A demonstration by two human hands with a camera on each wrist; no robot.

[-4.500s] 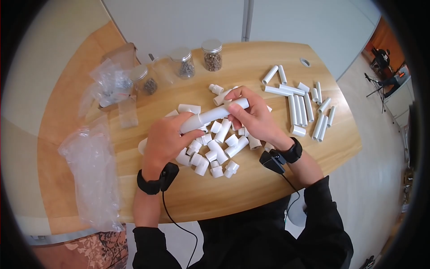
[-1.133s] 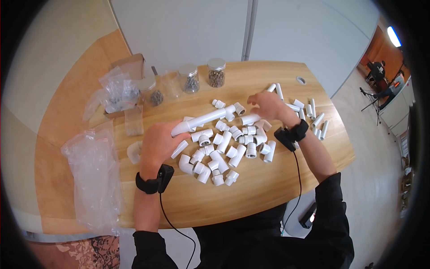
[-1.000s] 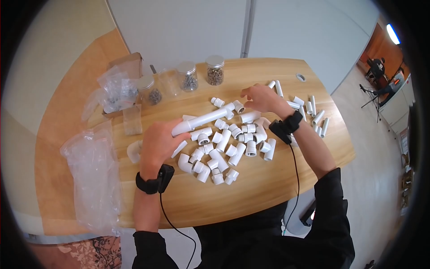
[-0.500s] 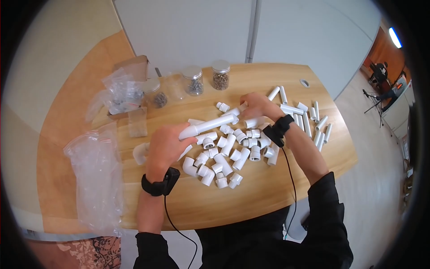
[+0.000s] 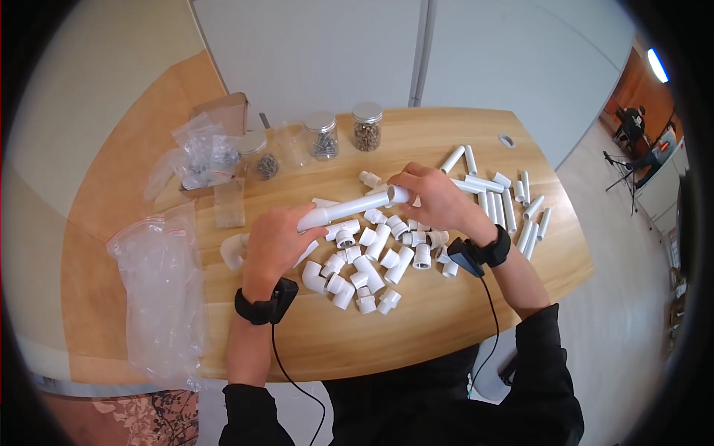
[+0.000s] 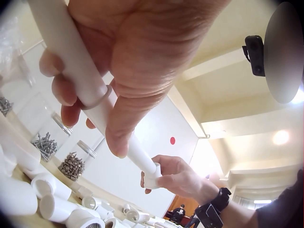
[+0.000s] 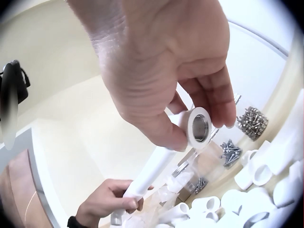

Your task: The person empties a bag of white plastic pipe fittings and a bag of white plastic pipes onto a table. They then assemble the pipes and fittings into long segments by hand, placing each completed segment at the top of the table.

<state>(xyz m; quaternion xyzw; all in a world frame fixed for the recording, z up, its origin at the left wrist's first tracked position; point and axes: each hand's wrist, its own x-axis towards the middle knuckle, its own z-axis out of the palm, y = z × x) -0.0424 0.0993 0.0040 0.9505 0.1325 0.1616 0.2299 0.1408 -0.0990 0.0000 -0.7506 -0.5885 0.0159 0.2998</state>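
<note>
In the head view my left hand [image 5: 275,241] grips a thicker white fitting [image 5: 313,218] at the near end of a slim white PVC pipe [image 5: 357,207]. The left wrist view shows its thumb lying along the pipe, just past the fitting's rim [image 6: 97,100]. At the pipe's far end my right hand [image 5: 439,197] pinches a short white pipe fitting [image 5: 399,194] between thumb and fingers. A metal-lined opening shows in that short fitting [image 7: 191,127] in the right wrist view, facing away from the pipe. Pipe and fittings are held above the pile.
White fittings [image 5: 369,272] lie heaped below the hands. Cut pipe lengths [image 5: 509,208] are on the right of the table [image 5: 416,320]. Screw jars [image 5: 367,128] stand at the back, beside a cardboard box [image 5: 232,111]. A clear plastic bag [image 5: 160,290] lies at left.
My right hand left the pipe, reached over the far fittings, and now holds a short fitting at the pipe's far end. My left hand has kept its grip throughout.
</note>
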